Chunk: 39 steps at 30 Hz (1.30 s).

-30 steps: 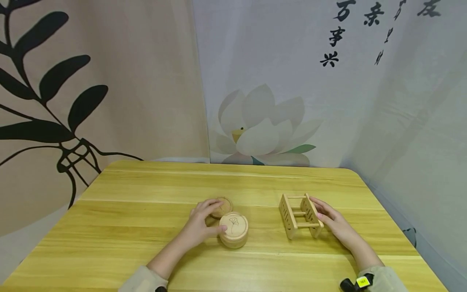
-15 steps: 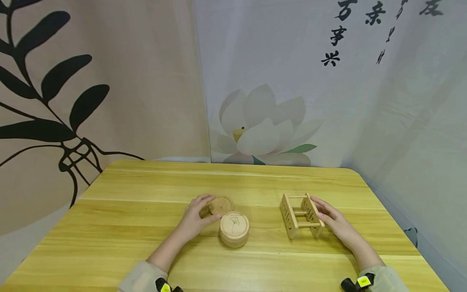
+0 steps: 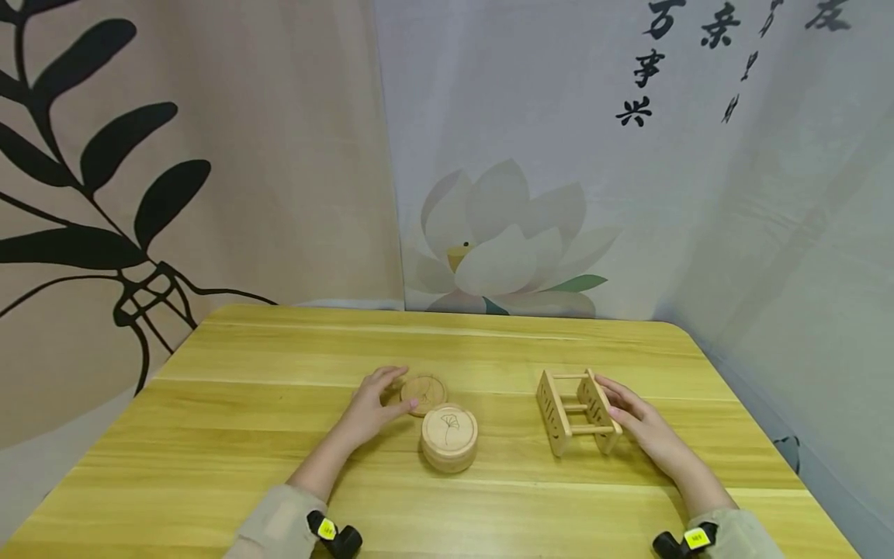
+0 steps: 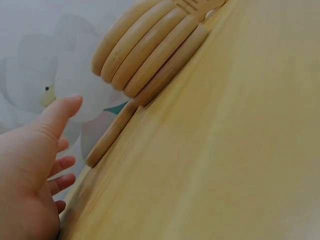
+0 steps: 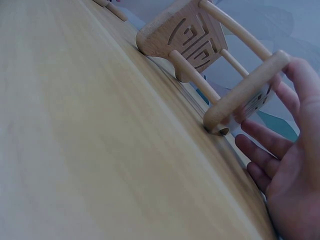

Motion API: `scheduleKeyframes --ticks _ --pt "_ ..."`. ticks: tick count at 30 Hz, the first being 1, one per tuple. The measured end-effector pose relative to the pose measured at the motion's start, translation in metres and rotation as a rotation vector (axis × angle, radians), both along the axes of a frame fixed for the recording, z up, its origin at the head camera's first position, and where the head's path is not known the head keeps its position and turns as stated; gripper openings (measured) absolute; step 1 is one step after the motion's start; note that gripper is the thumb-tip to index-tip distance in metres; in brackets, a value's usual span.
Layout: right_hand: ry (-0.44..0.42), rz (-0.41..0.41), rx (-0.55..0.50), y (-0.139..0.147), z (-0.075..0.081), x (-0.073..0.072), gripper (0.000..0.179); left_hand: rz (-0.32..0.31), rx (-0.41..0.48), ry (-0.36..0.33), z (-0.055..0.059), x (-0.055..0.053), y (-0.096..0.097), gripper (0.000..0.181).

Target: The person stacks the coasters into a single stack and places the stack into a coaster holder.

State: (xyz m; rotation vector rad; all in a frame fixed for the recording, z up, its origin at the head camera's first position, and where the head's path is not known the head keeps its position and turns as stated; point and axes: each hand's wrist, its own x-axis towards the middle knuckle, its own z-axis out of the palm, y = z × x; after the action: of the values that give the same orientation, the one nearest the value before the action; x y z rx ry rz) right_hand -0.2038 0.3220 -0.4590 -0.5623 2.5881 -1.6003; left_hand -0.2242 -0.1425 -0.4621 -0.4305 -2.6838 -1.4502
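Several round wooden coasters form a stack [image 3: 450, 441] on the table; a ginkgo leaf is engraved on the top one. Just behind it, one more coaster [image 3: 424, 394] lies flat. My left hand [image 3: 366, 411] hovers to the left of that coaster, its fingers spread and holding nothing. In the left wrist view a gap shows between the thumb and the stack [image 4: 150, 52]. Further right stands a wooden coaster rack [image 3: 559, 415] with slotted side panels joined by dowels. My right hand [image 3: 646, 427] touches the rack's right panel with loosely extended fingers [image 5: 262, 137].
The wooden table [image 3: 279, 357] reaches back to a hanging cloth backdrop [image 3: 314, 155] with printed leaves, a lotus and characters. A black wrist camera [image 3: 335, 536] sits at the left sleeve, and another [image 3: 684, 541] at the right.
My left hand has moved left, away from the stack and the flat coaster, and the wrist has turned. The right hand and the rack stay in place.
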Motion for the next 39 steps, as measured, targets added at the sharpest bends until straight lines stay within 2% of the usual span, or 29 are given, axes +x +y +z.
scheduleKeyframes --ticks 18,28,39 --pt "-0.013 0.016 -0.041 -0.002 0.001 0.001 0.047 -0.101 -0.21 0.045 -0.003 -0.019 -0.005 0.076" --pt "-0.022 0.005 -0.029 0.0 -0.001 0.0 0.048 -0.175 -0.256 0.065 -0.004 -0.027 -0.006 0.08" --pt "0.0 0.006 -0.013 0.0 -0.002 -0.001 0.047 -0.208 -0.303 0.075 -0.003 -0.029 -0.005 0.078"
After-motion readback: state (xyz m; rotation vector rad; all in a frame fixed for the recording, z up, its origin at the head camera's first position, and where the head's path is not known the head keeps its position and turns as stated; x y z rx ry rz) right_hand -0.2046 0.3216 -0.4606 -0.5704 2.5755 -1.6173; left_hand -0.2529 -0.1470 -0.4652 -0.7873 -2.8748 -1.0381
